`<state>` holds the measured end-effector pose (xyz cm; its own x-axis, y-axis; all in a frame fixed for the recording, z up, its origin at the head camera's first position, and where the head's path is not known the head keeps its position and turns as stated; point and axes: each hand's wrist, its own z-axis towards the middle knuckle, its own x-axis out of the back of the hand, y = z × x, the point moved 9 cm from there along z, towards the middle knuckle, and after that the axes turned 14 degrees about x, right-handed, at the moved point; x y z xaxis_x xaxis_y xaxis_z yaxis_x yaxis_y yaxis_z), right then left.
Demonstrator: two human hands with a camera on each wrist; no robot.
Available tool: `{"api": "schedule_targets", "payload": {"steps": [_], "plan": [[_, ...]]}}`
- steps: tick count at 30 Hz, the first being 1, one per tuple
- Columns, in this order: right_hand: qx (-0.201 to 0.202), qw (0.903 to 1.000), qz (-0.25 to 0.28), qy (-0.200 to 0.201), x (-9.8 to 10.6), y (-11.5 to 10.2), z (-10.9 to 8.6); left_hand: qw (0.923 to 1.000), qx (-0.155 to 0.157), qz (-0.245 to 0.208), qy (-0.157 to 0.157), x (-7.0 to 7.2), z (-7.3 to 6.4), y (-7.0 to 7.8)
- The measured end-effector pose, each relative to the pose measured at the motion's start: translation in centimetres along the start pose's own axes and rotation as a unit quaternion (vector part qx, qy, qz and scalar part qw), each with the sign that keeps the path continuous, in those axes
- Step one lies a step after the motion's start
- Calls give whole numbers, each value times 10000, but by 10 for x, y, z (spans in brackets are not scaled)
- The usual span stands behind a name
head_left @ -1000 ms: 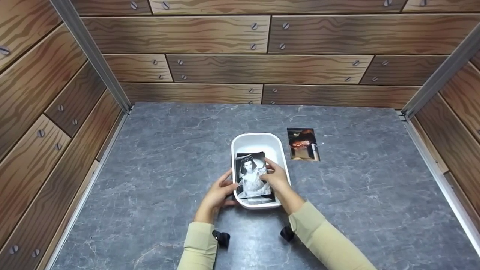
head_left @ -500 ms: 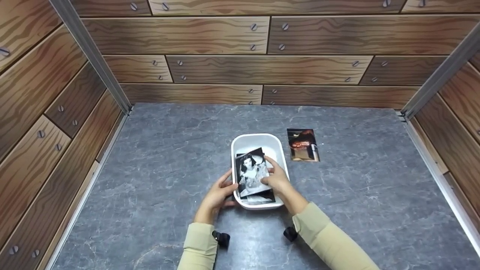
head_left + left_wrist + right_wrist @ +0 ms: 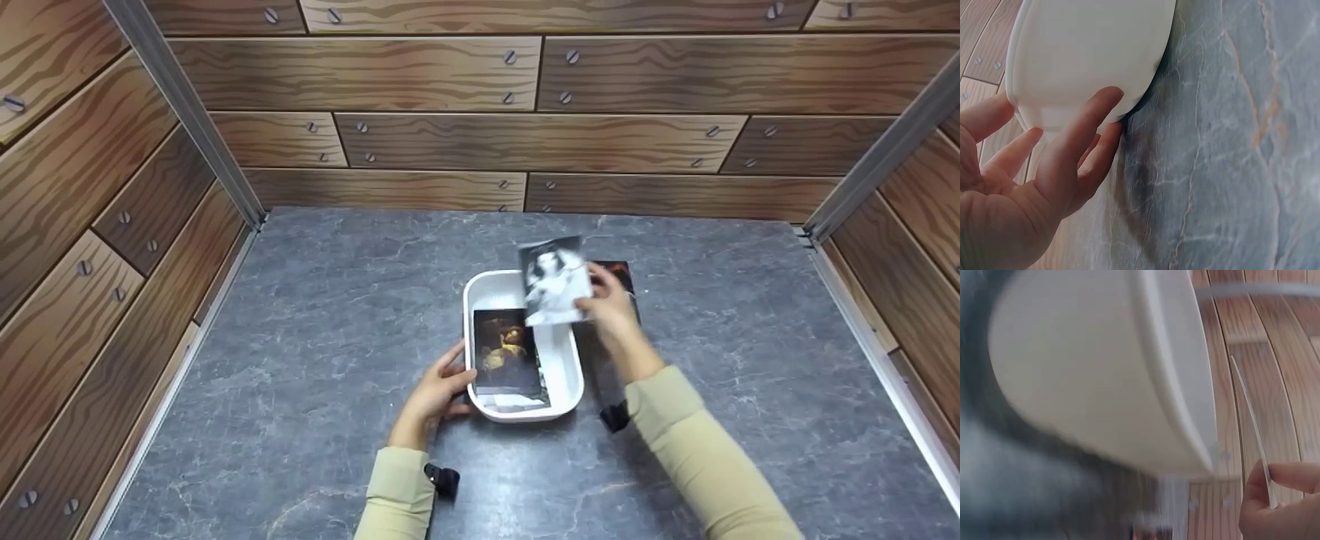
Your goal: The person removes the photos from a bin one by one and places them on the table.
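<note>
A white plastic tub (image 3: pixel 564 375) stands on the table. My left hand (image 3: pixel 444 384) holds its left side, thumb at the rim. In the left wrist view the fingers of this hand (image 3: pixel 1033 185) spread along the tub's outer wall (image 3: pixel 1095 50). Above the tub's far right part, my right hand (image 3: pixel 616 311) pinches a black-and-white photo (image 3: pixel 553 285) by its right edge. The right wrist view shows that photo (image 3: pixel 1253 413) edge-on between thumb and fingers. Inside the tub lies a dark photo (image 3: pixel 502 356) with a golden-brown subject, over other prints that peek out below it.
On the table (image 3: pixel 337 322), just right of the tub, lies a colour photo (image 3: pixel 619 270), largely hidden behind the raised photo and my right hand. Walls with a wood-plank print (image 3: pixel 435 71) and metal corner posts (image 3: pixel 180 97) enclose the grey marbled surface.
My right hand has lifted the black-and-white photo out of the tub, up and to the right, uncovering the dark photo beneath. My left hand has stayed at the tub's side.
</note>
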<state>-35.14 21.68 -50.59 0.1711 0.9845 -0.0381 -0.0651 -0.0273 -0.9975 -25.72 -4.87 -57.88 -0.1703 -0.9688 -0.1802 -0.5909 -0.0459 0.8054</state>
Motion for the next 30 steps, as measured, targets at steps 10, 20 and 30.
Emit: {"api": "schedule_targets", "payload": {"steps": [10,20,30], "plan": [[-470,9946,485,785,92,4,42,9999,37,-110,-88,-1,1,-2],[-1850,9704,785,1337,181,42,43,9999,37,-56,-91,-1,0,1],[-2051,9720,557,1000,202,74,39,9999,1,-110,-90,0,4,0]]}}
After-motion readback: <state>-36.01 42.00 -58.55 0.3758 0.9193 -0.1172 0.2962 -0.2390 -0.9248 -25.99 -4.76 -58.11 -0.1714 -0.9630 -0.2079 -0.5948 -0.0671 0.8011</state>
